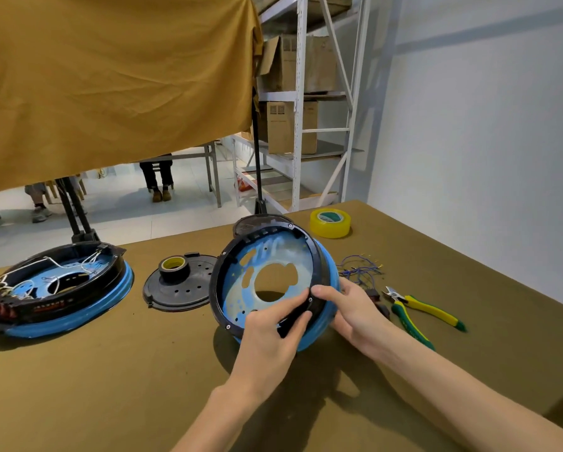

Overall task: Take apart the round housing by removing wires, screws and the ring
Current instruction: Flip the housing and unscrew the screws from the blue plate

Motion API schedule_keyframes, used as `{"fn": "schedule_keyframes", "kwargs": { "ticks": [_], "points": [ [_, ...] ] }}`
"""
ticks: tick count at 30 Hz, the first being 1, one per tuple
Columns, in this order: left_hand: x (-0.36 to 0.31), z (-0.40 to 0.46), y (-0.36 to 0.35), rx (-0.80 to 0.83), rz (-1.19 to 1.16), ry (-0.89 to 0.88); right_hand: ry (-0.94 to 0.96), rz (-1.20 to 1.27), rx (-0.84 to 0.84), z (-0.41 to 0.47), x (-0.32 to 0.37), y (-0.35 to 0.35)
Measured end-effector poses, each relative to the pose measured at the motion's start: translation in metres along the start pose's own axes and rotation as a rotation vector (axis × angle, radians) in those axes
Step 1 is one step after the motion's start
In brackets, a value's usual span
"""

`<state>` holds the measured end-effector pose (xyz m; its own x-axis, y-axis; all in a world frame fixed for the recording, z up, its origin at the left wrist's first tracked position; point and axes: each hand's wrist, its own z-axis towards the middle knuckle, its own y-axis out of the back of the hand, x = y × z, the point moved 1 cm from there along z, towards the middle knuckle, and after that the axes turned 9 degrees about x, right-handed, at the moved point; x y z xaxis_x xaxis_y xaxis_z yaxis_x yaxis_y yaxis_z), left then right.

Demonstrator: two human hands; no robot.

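At table centre, the round housing (275,278) is tilted up on its edge, interior facing the camera. Left hand (270,334) pinches the black ring (219,272) at its lower right arc; right hand (348,311) grips the blue rim beside it. Removed wires (360,270) lie just right of the housing, beside the cutters (420,309). Wire removal appears complete; ring screws (310,299) appear still seated, so the ring remains. Open table lies nearest the camera; a second housing (58,288) occupies the left.

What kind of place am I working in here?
Probably a workshop or storeroom bench: white metal shelving stacked with brown cardboard boxes, yellow-and-green-handled cutters beside loose blue wires, and a second wired blue round housing.
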<state>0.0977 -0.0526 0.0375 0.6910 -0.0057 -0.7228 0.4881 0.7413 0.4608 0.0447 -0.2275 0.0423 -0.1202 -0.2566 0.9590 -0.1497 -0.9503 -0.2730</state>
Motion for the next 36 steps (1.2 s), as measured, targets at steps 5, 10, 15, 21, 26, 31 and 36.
{"fn": "schedule_keyframes", "kwargs": {
  "ticks": [5,10,15,21,26,31,36],
  "points": [
    [0.002,-0.002,0.01,-0.175,-0.055,0.043,0.233,-0.455,-0.166,0.002,0.012,-0.013],
    [0.003,-0.007,0.009,-0.269,-0.211,0.285,0.358,-0.803,-0.132,0.008,0.019,-0.026],
    [0.012,-0.013,0.008,-0.295,-0.456,0.671,0.375,-1.048,0.014,0.015,0.015,-0.039],
    [0.027,-0.018,0.02,-0.27,-1.196,0.948,0.485,-1.391,0.196,0.014,0.001,-0.044],
    [0.032,-0.021,0.028,-0.186,-1.501,0.972,0.514,-1.506,0.289,0.019,0.007,-0.044],
    [0.04,-0.02,0.03,-0.143,-1.583,0.978,0.492,-1.456,0.249,0.022,0.01,-0.039],
    [0.043,-0.016,0.025,-0.102,-1.513,1.01,0.533,-1.459,0.231,0.024,0.012,-0.037]
  ]
}}
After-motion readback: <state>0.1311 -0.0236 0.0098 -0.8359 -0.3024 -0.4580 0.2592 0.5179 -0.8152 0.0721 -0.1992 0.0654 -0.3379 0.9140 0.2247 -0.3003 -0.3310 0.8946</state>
